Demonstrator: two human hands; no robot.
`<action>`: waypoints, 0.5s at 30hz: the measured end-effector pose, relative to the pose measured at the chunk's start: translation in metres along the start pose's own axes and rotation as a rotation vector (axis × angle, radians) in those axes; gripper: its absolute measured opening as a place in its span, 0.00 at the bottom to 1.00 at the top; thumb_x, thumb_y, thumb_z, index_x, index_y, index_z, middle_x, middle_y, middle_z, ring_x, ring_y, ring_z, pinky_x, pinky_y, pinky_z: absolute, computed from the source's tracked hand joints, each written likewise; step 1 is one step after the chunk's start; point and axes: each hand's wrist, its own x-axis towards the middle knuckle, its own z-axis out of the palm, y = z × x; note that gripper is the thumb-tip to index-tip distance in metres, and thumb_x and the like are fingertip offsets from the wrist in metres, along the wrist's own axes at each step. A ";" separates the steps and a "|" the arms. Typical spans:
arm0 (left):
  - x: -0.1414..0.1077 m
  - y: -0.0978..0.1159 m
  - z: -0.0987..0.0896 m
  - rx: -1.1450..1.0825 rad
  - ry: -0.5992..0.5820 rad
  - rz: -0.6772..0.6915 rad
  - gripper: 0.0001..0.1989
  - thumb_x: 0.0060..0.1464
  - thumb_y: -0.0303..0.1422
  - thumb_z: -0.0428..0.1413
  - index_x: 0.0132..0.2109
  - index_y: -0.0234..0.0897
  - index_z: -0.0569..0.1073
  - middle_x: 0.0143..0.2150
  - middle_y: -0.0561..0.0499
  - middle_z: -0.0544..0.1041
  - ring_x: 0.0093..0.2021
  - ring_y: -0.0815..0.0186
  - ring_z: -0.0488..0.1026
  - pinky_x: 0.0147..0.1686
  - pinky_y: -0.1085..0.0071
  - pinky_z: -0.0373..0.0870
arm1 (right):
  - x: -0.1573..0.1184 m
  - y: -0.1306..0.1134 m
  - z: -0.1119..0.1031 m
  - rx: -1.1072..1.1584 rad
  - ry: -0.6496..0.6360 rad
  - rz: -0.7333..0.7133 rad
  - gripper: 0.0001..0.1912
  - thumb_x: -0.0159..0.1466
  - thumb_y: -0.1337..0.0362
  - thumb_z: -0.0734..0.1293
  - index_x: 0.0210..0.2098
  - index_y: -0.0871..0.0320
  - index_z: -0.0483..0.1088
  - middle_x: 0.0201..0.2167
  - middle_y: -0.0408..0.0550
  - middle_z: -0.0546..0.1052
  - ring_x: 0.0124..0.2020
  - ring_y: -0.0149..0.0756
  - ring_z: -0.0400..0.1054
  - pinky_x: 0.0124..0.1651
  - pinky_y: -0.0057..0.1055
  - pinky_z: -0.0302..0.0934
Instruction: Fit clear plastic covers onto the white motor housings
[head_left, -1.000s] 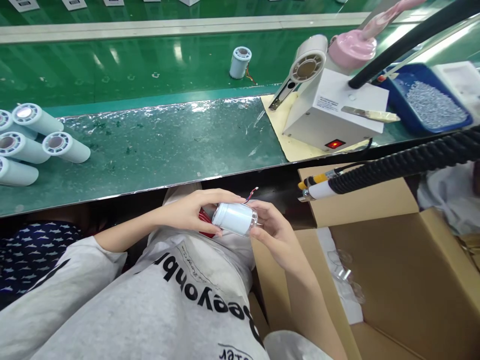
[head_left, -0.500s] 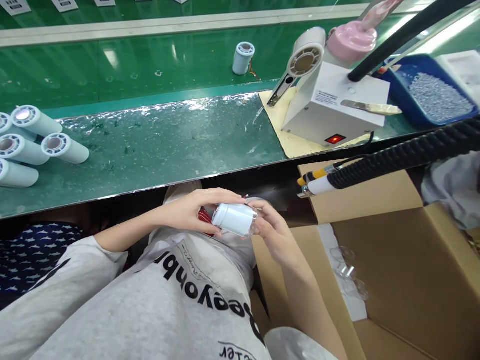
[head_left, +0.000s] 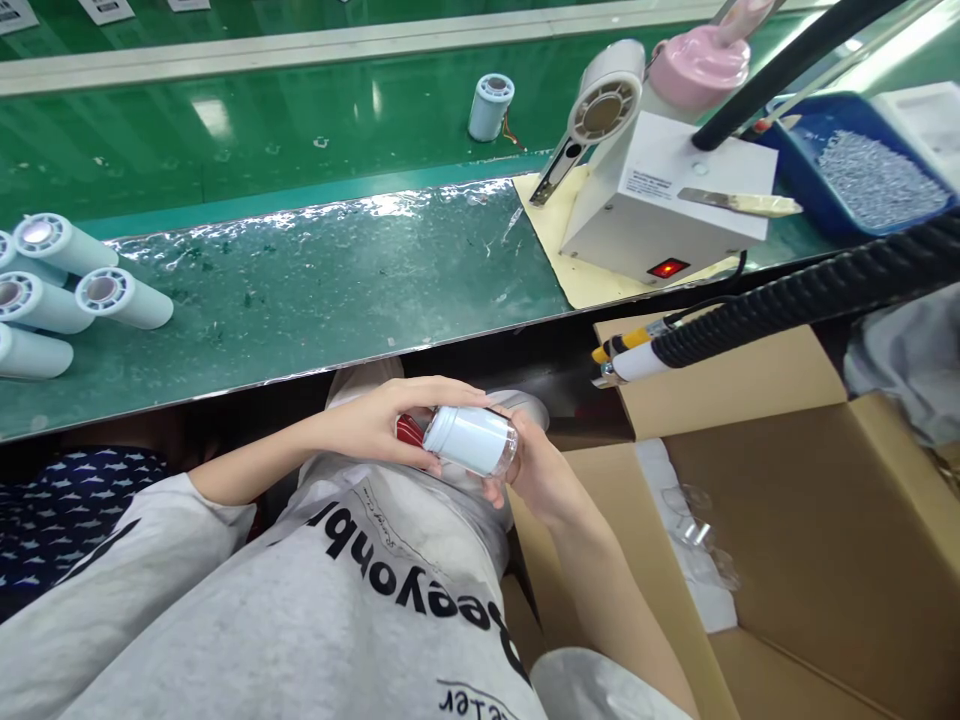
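Just in front of my lap, both hands are around a light blue cylinder [head_left: 471, 440], which lies tilted with a clear plastic rim at its right end. My left hand [head_left: 390, 420] is closed on the left part, fingers over the top and thumb below. At the clear end, my right hand [head_left: 536, 465] curls behind and under it, fingertips showing below. A bit of red striped material [head_left: 409, 430] shows by my left palm. On the bench at the left stand several similar light blue cylinders [head_left: 124, 298] with vented ends.
Across the lap's far side runs a green bench [head_left: 300, 290]. A lone cylinder with wires [head_left: 491, 108], a white box with a red switch [head_left: 667, 205], and a blue tray of small clear pieces [head_left: 877, 180] stand beyond. A black ribbed hose [head_left: 810, 295] overhangs an open carton [head_left: 810, 520].
My right hand has shifted around the clear end, its fingers passing from the upper side to behind and below. My left hand keeps its hold. The view has moved slightly.
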 end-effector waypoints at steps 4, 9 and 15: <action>0.001 0.002 0.002 0.020 0.026 -0.007 0.35 0.54 0.35 0.68 0.68 0.47 0.69 0.67 0.41 0.72 0.67 0.52 0.69 0.66 0.55 0.66 | 0.003 0.002 -0.001 0.046 -0.073 0.100 0.37 0.56 0.28 0.67 0.37 0.59 0.70 0.18 0.46 0.77 0.12 0.31 0.66 0.13 0.23 0.60; -0.001 0.010 0.006 0.015 0.075 -0.101 0.32 0.55 0.34 0.67 0.66 0.44 0.71 0.63 0.42 0.75 0.61 0.56 0.73 0.61 0.59 0.71 | 0.002 0.011 -0.007 -0.064 -0.104 0.096 0.45 0.60 0.23 0.57 0.40 0.62 0.72 0.19 0.47 0.75 0.13 0.33 0.67 0.14 0.25 0.63; -0.004 0.016 0.008 -0.174 0.133 -0.307 0.35 0.53 0.37 0.68 0.66 0.42 0.70 0.60 0.41 0.76 0.49 0.60 0.78 0.43 0.69 0.78 | -0.004 0.018 -0.018 -0.746 0.134 -0.869 0.39 0.61 0.38 0.73 0.64 0.48 0.62 0.66 0.59 0.69 0.58 0.52 0.74 0.55 0.50 0.75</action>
